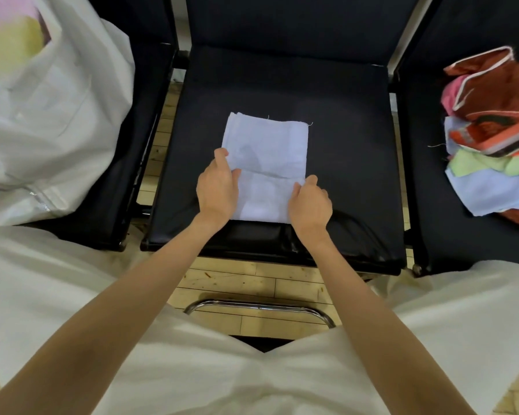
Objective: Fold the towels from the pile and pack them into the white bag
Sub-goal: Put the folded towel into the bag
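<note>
A pale blue towel (267, 151) lies folded into a long strip on the middle black seat (342, 121). My left hand (218, 187) pinches its left edge, thumb on top. At the right edge, my right hand (310, 205) grips the near flap, which is partly folded over. The white bag (57, 115) stands open on the left seat, with pink and yellow cloth inside it. On the right seat sits the pile of towels (492, 130): red, pink, green and pale blue.
Three black chairs stand side by side with narrow gaps showing wooden floor (252, 283). A chrome chair frame (258, 307) curves below the middle seat, in front of my white-clothed lap.
</note>
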`<act>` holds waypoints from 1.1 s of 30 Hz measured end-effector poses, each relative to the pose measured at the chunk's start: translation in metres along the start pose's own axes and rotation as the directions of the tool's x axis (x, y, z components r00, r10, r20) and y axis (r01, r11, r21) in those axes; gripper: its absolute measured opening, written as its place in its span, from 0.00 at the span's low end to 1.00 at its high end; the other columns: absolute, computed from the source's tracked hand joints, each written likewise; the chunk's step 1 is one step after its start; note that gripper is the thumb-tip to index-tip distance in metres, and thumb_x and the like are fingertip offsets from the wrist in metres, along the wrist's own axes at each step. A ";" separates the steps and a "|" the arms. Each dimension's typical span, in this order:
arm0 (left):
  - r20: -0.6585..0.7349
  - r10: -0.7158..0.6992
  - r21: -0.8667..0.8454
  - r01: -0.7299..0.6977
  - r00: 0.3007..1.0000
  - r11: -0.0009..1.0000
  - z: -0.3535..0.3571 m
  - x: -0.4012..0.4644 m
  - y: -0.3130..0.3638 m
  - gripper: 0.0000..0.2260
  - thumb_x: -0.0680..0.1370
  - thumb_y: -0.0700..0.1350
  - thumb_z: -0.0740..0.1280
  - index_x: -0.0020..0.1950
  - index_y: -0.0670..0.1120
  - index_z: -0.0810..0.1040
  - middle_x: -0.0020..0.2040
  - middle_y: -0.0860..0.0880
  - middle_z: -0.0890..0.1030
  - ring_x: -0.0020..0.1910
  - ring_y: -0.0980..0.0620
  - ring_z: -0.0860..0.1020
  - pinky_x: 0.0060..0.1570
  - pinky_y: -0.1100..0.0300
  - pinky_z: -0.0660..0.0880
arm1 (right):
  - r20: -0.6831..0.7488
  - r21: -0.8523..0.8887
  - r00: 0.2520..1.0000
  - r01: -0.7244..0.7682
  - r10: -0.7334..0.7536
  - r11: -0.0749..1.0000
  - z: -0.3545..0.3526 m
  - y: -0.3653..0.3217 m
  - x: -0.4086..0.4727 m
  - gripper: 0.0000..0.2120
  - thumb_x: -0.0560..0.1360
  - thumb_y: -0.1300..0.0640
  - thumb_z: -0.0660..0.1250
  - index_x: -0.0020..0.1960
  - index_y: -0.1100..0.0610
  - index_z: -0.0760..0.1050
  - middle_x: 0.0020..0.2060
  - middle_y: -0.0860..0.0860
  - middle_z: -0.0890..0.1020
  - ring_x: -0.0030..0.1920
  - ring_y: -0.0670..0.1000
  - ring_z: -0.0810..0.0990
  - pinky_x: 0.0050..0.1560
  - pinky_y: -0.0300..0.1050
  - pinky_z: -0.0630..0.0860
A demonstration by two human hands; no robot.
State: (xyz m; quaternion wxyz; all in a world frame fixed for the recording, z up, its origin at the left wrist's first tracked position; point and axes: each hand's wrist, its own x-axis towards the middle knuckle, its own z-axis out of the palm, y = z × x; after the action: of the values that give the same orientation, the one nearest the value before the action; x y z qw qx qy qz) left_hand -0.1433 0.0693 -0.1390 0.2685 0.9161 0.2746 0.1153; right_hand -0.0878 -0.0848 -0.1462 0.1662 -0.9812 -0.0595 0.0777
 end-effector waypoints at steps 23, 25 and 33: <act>0.611 0.352 0.080 -0.497 0.709 0.864 -0.063 -0.016 -0.033 0.20 0.75 0.41 0.68 0.67 0.44 0.74 0.64 0.48 0.77 0.63 0.49 0.74 0.63 0.53 0.70 | 0.446 0.008 0.789 0.468 -0.422 0.884 -0.048 0.019 -0.011 0.23 0.71 0.62 0.66 0.66 0.58 0.72 0.60 0.54 0.76 0.62 0.56 0.72 0.62 0.50 0.70; 0.625 0.318 0.104 -0.480 0.713 0.871 -0.060 -0.013 -0.031 0.19 0.74 0.41 0.68 0.65 0.45 0.75 0.61 0.48 0.78 0.60 0.48 0.76 0.61 0.52 0.72 | 0.431 0.027 0.805 0.439 -0.407 0.898 -0.046 0.018 -0.006 0.21 0.72 0.62 0.66 0.65 0.58 0.75 0.60 0.55 0.77 0.61 0.57 0.74 0.61 0.50 0.72; 0.479 0.291 0.042 -0.353 0.828 0.935 -0.067 -0.007 -0.019 0.03 0.72 0.43 0.69 0.42 0.44 0.79 0.34 0.51 0.78 0.32 0.54 0.75 0.33 0.62 0.68 | 0.329 0.252 0.856 0.326 -0.398 0.911 -0.053 0.024 -0.002 0.15 0.71 0.62 0.63 0.29 0.58 0.62 0.26 0.52 0.67 0.29 0.51 0.66 0.31 0.41 0.61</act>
State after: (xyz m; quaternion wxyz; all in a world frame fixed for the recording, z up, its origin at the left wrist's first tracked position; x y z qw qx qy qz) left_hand -0.1813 0.1079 -0.0942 0.2433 0.9652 0.0504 -0.0821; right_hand -0.0783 -0.1241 -0.1042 0.2551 -0.8992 -0.2665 0.2353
